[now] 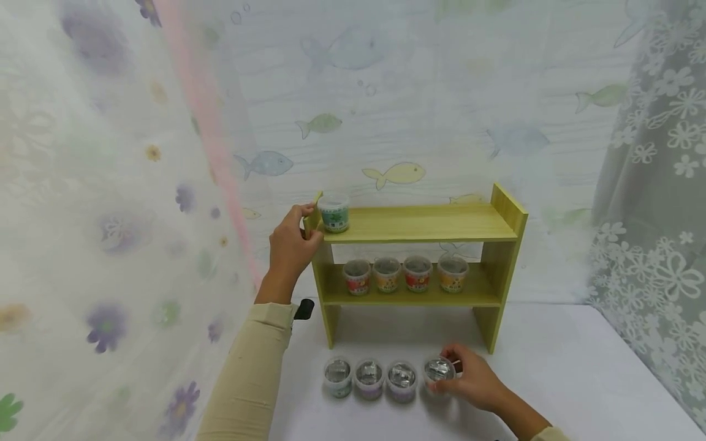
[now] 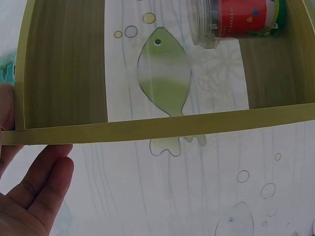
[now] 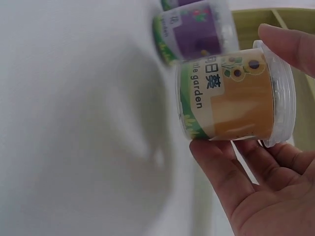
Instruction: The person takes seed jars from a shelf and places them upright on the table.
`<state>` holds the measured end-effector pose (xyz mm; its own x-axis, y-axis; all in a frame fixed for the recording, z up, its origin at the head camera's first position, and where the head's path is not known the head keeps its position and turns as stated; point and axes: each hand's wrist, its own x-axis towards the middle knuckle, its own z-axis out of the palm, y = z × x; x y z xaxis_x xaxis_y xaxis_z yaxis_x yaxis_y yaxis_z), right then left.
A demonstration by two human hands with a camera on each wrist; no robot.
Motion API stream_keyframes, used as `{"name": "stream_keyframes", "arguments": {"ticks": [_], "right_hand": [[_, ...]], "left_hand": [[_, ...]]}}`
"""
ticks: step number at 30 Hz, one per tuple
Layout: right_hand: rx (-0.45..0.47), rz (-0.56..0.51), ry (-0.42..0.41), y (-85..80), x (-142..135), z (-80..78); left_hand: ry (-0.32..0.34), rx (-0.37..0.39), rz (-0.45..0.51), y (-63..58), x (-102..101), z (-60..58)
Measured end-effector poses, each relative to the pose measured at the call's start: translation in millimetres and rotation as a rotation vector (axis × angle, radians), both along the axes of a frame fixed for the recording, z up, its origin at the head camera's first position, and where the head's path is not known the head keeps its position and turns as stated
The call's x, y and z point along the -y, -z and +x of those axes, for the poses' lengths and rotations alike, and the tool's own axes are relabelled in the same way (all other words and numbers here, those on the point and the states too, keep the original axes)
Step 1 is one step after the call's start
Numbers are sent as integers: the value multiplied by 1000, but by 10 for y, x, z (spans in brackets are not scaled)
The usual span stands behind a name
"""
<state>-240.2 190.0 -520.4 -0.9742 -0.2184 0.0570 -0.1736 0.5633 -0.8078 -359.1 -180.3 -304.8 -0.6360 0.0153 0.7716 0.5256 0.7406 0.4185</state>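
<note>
My left hand (image 1: pixel 293 242) grips the left side board of a small yellow-green wooden shelf (image 1: pixel 425 223), at its upper corner. In the left wrist view its fingers (image 2: pixel 51 184) lie along the board's edge. Close beside that hand, a clear plastic cup with a teal label (image 1: pixel 334 215) stands on the top board. My right hand (image 1: pixel 477 381) holds a lidded cup with an orange sunflower label (image 3: pixel 241 96), thumb at the lid and fingers beneath in the right wrist view. This cup is at the right end of a row in front of the shelf.
Left of the held cup stand one teal cup (image 1: pixel 337 378) and two purple cups (image 1: pixel 369 381) on the white table (image 1: pixel 557 361). Several red and orange cups (image 1: pixel 417 275) line the middle board. Patterned curtains (image 1: pixel 132 245) hang at the back and sides.
</note>
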Motion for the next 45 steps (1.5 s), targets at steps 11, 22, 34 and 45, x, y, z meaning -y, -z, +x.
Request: {"name": "stream_keyframes", "arguments": {"ticks": [11,22,34,45], "right_hand": [[25,29,-31,152,14,-39],[29,25,-44,193,16,-69],[20,10,-42,192,45,-47],[15,4,-42,250,29,-40]], "left_hand": [[-7,-1,-1,-9,14,-10],[-6,1,7,-15,16,-9],[-2,-1,7,-1,21,-21],[-2,1,8,18,-1,-16]]}}
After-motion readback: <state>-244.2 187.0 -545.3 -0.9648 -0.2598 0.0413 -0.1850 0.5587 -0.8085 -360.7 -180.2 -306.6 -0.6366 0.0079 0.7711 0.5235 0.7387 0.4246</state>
